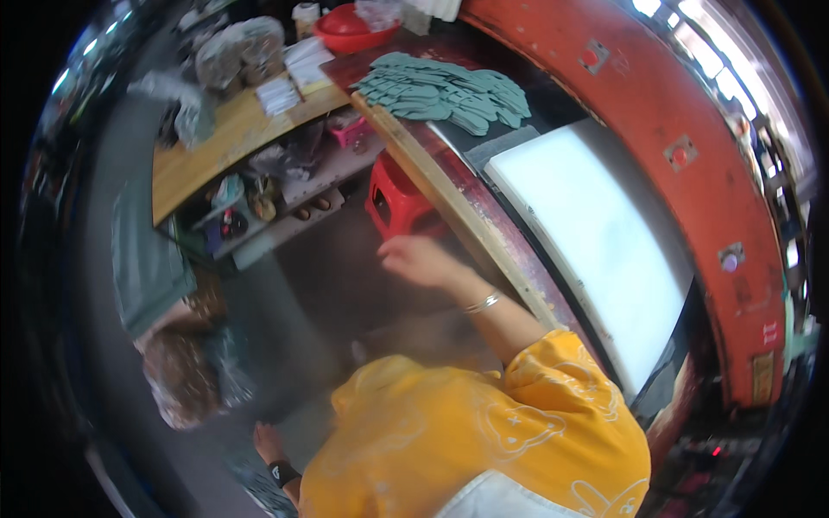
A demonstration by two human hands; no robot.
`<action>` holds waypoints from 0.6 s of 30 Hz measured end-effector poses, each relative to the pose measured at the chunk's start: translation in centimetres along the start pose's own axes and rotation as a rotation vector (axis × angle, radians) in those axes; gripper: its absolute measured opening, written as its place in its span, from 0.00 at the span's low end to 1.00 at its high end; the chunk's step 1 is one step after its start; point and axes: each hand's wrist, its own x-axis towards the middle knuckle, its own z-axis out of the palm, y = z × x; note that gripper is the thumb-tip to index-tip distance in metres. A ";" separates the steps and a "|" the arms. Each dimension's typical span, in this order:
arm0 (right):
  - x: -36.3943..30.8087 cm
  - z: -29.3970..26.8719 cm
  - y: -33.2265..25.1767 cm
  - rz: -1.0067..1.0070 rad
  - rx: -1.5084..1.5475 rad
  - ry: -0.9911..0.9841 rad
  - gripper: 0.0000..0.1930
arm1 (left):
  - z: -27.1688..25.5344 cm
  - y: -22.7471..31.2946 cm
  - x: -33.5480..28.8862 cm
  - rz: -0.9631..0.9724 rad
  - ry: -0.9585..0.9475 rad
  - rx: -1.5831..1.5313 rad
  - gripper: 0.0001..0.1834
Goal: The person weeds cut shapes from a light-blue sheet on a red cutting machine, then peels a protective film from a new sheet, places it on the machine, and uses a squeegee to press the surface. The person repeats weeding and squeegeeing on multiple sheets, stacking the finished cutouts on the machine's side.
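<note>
My right hand point(419, 261) hangs in the air beside the table's wooden edge, its fingers curled in with nothing showing in them. A silver bracelet point(484, 302) circles that wrist. Just beyond it stands a red plastic stool point(390, 192), apart from the hand as far as I can tell. Low at the left, my left hand point(269, 442) is beside my body, fingers loosely extended and seemingly holding nothing; a black band point(282, 472) is on its wrist. On the dark red table point(462, 179) lies a pile of flat grey-green shaped pieces point(445, 93).
A white panel point(596, 233) lies on the table by a long red metal beam point(665, 142). A wooden bench point(220, 142) with shelves holds bags and papers, with a red basin point(354, 30) behind. Plastic-wrapped brown bundles point(181, 375) stand on the floor at left.
</note>
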 end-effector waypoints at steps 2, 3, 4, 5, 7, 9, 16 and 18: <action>0.7 -3.7 -0.7 -0.003 0.105 0.231 0.12 | 4.3 7.3 5.3 0.217 -0.071 0.214 0.16; 1.2 -5.3 -0.9 0.061 0.211 0.288 0.11 | 7.0 10.5 7.3 0.333 -0.125 0.282 0.17; 1.3 -6.9 -1.0 0.040 0.275 0.350 0.11 | 10.1 13.8 9.3 0.327 -0.117 0.286 0.20; 1.8 -8.1 -1.0 0.071 0.188 0.467 0.10 | 13.9 17.2 11.1 0.323 -0.112 0.297 0.23; 2.7 -9.9 -0.8 0.128 0.251 0.604 0.09 | 22.3 21.9 12.7 0.480 -0.399 0.255 0.26; 3.7 -12.3 -0.1 0.106 0.253 0.649 0.10 | 32.3 25.6 12.8 0.526 -0.520 0.338 0.24; 9.5 -22.3 5.3 0.193 0.146 0.899 0.16 | 60.4 28.6 6.4 0.655 -1.151 0.514 0.21; 12.7 -25.1 7.5 0.259 0.084 0.965 0.20 | 65.1 29.4 6.0 0.652 -1.256 0.509 0.21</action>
